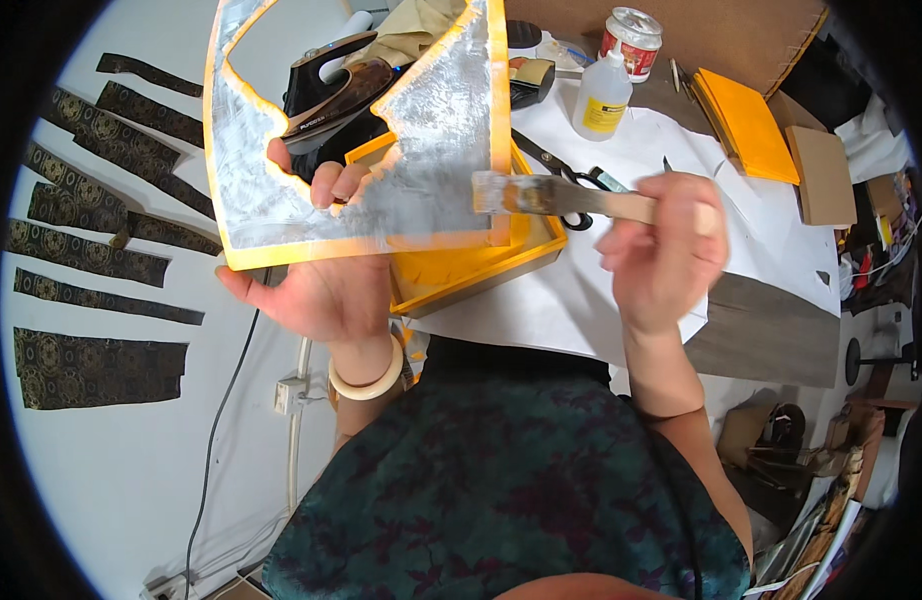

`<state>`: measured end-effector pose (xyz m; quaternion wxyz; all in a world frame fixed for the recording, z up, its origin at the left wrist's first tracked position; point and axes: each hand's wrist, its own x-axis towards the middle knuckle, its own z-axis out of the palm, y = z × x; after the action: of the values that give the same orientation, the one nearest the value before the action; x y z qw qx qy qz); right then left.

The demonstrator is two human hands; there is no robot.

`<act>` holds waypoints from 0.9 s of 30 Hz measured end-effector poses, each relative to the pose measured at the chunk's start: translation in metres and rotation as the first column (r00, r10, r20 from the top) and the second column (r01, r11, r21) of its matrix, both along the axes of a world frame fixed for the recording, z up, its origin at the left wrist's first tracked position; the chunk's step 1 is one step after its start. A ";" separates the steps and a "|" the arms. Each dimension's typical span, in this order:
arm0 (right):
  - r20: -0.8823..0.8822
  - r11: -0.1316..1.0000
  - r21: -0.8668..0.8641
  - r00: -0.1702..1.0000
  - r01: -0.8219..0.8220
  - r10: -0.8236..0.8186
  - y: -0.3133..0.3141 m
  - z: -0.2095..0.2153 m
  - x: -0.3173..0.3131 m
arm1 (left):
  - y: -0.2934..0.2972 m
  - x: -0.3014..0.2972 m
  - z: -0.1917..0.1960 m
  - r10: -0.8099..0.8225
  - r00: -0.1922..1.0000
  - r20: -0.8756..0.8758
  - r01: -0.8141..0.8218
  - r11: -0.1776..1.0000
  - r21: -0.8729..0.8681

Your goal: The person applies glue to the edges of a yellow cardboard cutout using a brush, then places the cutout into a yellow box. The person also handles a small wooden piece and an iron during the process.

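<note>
My left hand (326,295) holds up a grey panel (436,170) with an orange border and a large jagged cut-out. Some of its fingers show through that opening, gripping the lower edge. Whitish, wet-looking streaks cover the grey face. In my right hand (671,250) is a flat brush (561,196) with a wooden handle, its bristle end lying over the panel's right border. Whether the bristles touch the surface I cannot tell. Below the panel, partly hidden by it, sits a shallow yellow-edged box (481,272).
Behind the panel stands a clothes iron (341,95). Scissors (571,180) lie on white paper (761,235). Further back are a squeeze bottle (602,97), a can (633,45) and an orange board (746,120). Dark patterned fabric strips (101,365) lie at left, near a black cable (221,420).
</note>
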<state>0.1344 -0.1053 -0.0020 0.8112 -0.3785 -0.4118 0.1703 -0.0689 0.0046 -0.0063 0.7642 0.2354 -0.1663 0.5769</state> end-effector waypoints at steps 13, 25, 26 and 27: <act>0.010 0.976 0.190 0.994 0.109 -0.113 -0.012 -0.009 0.015 | 0.004 -0.003 -0.001 0.129 0.987 -0.093 -0.131 0.991 -0.022; 0.188 0.982 0.170 0.981 -0.083 0.050 0.037 0.039 0.052 | 0.001 -0.009 -0.002 0.203 0.972 -0.121 -0.209 0.977 -0.039; 0.242 0.985 0.135 0.967 -0.111 0.075 0.037 0.042 0.048 | 0.001 -0.009 -0.002 0.199 0.972 -0.122 -0.205 0.978 -0.034; 0.238 0.994 0.083 0.970 -0.076 0.055 0.044 0.044 0.057 | 0.002 -0.008 -0.002 0.197 0.973 -0.120 -0.201 0.979 -0.026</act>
<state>0.1918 -0.0611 0.0423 0.7671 -0.3446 -0.5249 0.1318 -0.0773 0.0063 -0.0084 0.7153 0.2696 -0.0861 0.6389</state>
